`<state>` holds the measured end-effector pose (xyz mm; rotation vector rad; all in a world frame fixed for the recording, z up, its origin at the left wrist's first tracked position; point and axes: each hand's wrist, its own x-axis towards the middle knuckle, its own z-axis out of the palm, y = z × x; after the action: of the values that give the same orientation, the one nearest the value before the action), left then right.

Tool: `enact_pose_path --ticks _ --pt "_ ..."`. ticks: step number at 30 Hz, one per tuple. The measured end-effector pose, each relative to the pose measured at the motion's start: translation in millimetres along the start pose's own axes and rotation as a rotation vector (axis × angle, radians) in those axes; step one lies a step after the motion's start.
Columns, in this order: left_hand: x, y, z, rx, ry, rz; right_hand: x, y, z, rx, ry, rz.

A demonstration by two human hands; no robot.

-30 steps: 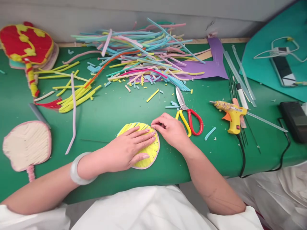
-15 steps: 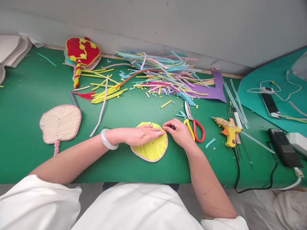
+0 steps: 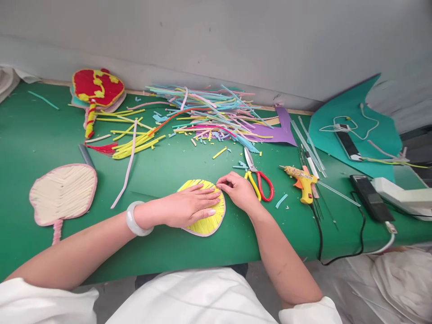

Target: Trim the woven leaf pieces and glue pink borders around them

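Note:
A rounded yellow fan panel (image 3: 206, 226), covered in rows of pipe cleaner, lies near the table's front edge. My left hand (image 3: 189, 208) rests flat across it, fingers outstretched and palm down. At the panel's upper right rim, my right hand (image 3: 239, 192) is closed in a pinch. The pink pipe cleaner (image 3: 223, 215) edging the panel runs up to those fingertips, which partly hide it. Red-and-yellow-handled scissors (image 3: 259, 181) lie just right of my right hand, blades slightly apart. The left part of the panel is hidden under my left hand.
A cream fan (image 3: 64, 193) lies left, a red fan (image 3: 97, 87) behind it. Loose pipe cleaners (image 3: 209, 110) are heaped at the back over purple card (image 3: 285, 130). A glue gun (image 3: 303, 182), its cord, a black device (image 3: 369, 198) and teal card (image 3: 324, 130) occupy the right.
The camera view has turned rightward, so the table's things appear farther left. My left hand has slid lower on the panel with its fingers more spread. My right hand still pinches at the rim.

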<state>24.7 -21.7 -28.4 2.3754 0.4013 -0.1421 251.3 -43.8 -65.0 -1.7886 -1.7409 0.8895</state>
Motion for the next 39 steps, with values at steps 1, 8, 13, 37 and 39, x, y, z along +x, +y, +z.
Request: enact_pose_path --ticks 1,8,13,37,39 --pt "0 -1 1.1 0.013 -0.006 -0.001 0 -1 0 -0.002 0.0 0.003" --pt "-1 -5 5.7 0.035 0.048 0.0 -2 -7 -1 -0.016 0.001 0.012" --pt "-1 -5 5.8 0.029 0.052 0.012 -2 -9 -3 -0.014 -0.008 0.001" --pt "-6 -1 -2.2 0.105 0.305 0.042 -12 -11 -16 0.136 0.171 0.051" --pt "-10 -3 -5.9 0.129 0.379 0.025 -15 -10 -20 0.129 0.154 0.081"
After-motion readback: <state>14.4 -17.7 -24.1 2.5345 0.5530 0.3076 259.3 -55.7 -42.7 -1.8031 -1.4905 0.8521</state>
